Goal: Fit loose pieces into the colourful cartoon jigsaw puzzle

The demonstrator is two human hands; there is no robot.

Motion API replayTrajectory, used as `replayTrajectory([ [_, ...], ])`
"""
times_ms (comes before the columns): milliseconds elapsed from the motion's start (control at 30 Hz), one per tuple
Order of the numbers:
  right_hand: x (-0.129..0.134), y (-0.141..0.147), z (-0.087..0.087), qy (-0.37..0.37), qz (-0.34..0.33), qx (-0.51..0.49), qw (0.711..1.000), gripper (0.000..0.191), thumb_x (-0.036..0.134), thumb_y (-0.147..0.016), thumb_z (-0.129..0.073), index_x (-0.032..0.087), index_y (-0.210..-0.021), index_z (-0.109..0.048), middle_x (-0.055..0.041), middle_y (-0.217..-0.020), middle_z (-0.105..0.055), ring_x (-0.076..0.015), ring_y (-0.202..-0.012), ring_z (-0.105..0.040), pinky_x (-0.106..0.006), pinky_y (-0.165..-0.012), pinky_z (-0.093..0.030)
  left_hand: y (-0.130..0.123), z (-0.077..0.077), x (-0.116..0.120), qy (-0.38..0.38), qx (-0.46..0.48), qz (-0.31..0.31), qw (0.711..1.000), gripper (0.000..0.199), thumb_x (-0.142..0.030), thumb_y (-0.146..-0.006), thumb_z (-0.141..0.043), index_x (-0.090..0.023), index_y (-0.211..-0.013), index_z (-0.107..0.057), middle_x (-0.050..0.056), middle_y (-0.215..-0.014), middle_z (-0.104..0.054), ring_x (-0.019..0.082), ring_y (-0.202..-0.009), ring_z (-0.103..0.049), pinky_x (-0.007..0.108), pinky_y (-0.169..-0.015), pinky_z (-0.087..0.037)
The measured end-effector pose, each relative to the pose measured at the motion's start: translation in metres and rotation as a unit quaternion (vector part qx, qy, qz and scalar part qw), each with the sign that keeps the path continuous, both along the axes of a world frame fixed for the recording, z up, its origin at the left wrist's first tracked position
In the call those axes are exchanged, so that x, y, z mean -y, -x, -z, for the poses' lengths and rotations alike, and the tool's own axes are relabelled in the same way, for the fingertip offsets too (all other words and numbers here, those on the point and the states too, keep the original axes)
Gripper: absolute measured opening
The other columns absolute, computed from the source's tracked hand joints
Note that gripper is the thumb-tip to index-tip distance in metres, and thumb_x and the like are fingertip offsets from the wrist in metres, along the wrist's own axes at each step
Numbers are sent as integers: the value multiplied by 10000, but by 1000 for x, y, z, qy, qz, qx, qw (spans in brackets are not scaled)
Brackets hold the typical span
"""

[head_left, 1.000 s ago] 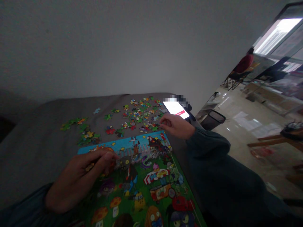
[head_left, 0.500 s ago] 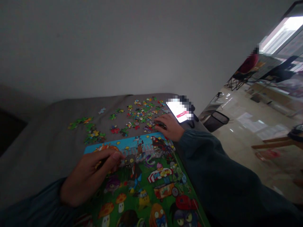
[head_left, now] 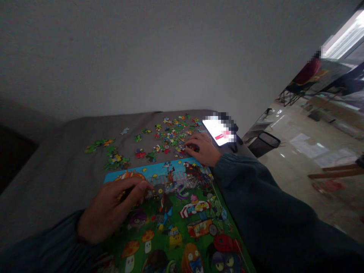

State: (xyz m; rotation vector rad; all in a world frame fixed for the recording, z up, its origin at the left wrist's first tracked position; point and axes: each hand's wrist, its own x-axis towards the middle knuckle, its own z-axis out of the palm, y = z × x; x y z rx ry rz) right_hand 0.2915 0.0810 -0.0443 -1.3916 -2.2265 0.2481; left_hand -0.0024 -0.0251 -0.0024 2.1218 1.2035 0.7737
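Observation:
My left hand (head_left: pixel 113 208) lies curled over the lower left of a colourful cartoon jigsaw picture (head_left: pixel 182 212), with a small yellowish jigsaw piece (head_left: pixel 122 195) showing between its fingers. My right hand (head_left: pixel 203 149) rests at the picture's top edge, its fingertips curled on a dark red piece (head_left: pixel 192 147). Whether those fingers grip the piece is hidden. Several loose jigsaw pieces (head_left: pixel 173 136) lie scattered just beyond the picture, and a joined green group (head_left: pixel 115 161) sits to their left.
All this lies on a grey cloth surface (head_left: pixel 57 167) against a wall (head_left: pixel 142 57). A lit phone (head_left: pixel 218 131) lies just past my right hand. Beyond the surface's right edge stand a mesh wastebasket (head_left: pixel 264 144) and a red chair (head_left: pixel 303 77) on a shiny floor (head_left: pixel 301 151).
The whole view has drifted right and tilted slightly. My right hand has moved down onto the pieces nearest the picture's top edge, and my left hand stays over the picture.

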Motion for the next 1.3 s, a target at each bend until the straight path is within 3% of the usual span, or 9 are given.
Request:
replayTrajectory([
  [167, -1, 6, -1, -5, 12, 12, 1000, 314, 461, -901, -656, 242, -1117, -718, -75, -1155, -643, -287, -1150, -472, -496, -992, -349, -3, -1, -1, 6, -9, 11, 1000, 346, -391, -964, -467, -225, -750, -682, -42, -615, -644, 116, -533, -595, 191, -520, -437],
  [333, -6, 8, -2, -1, -3, -9, 1000, 99, 313, -897, -685, 226, -901, -733, -48, -1080, -663, -264, -1144, -481, -455, -1003, -343, -3, -1, -1, 14, -24, -6, 1000, 366, -420, -958, -464, -233, -729, -681, -26, -661, -684, 133, -561, -608, 206, -561, -465],
  [533, -9, 5, 0, 2, 44, 5, 999, 249, 408, -875, -697, 200, -1011, -720, -79, -1098, -629, -291, -1132, -472, -461, -995, -356, -6, -1, -3, -2, -43, -8, 999, 375, -439, -936, -468, -234, -710, -687, -33, -637, -689, 125, -540, -597, 199, -519, -440],
  [833, -8, 6, 0, 30, 17, -14, 999, 90, 285, -907, -664, 225, -903, -731, -52, -1038, -662, -259, -1088, -488, -451, -985, -342, -5, 2, 1, 43, -39, -25, 998, 386, -445, -954, -460, -231, -706, -664, -27, -615, -639, 135, -550, -584, 221, -543, -428],
  [1000, -5, 7, 1, 15, 9, -15, 1000, 105, 280, -911, -656, 226, -927, -745, -57, -1063, -672, -259, -1088, -483, -455, -980, -351, -2, 6, -2, 25, -25, 9, 999, 396, -450, -966, -456, -224, -705, -650, -26, -597, -623, 141, -538, -580, 227, -530, -416],
  [1167, -2, 5, 2, 6, 2, -10, 1000, 133, 272, -919, -625, 226, -961, -742, -54, -1052, -683, -259, -1088, -501, -460, -975, -369, -2, 7, 0, 29, -24, 2, 999, 409, -461, -980, -445, -207, -743, -661, -19, -637, -637, 139, -580, -574, 229, -572, -413],
  [1300, -12, 7, -5, -22, -26, 14, 999, 199, 272, -951, -578, 213, -1095, -703, -71, -1096, -681, -247, -1094, -539, -455, -988, -392, -2, 10, -1, -6, -42, 15, 999, 428, -440, -998, -398, -192, -775, -667, 5, -682, -653, 145, -611, -566, 238, -591, -410],
])
